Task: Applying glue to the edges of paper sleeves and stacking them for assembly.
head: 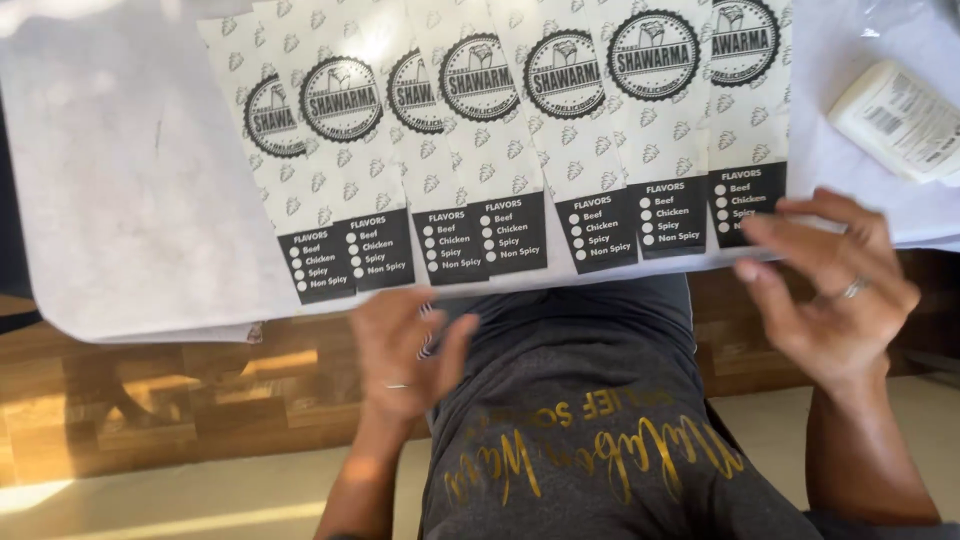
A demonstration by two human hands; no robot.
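- Paper sleeves (500, 150), white with round black emblems and black checklist panels at their lower ends, lie fanned in an overlapping row on a table (130, 200) spread with plain white sheeting, seen from the head camera, the only view.
- Left hand (405, 350) hangs just below the table's near edge, under the middle of the row, fingers loosely curled around a small striped scrap; its grip looks half closed, though motion blur hides how firmly it holds.
- Right hand (830, 290), ringed, spreads its grip wide, holding nothing, with fingertips touching or just over the lower corner of the last sleeve (745, 120) at the right end of the fan.
- Risk, as a judgement: the sleeves' black ends reach right to the near edge, so a sideways brush from either hand could skew the fan or tip a sleeve off into the lap; the loose sheeting beneath could drag along and shift the whole row.
- Room to move: bare sheeting lies open to the left of the fan; at the right, a pale labelled packet (900, 120) sits near the corner, well apart from the sleeves; below the edge, only a dark shirt (590, 400) and wooden flooring (200, 400).
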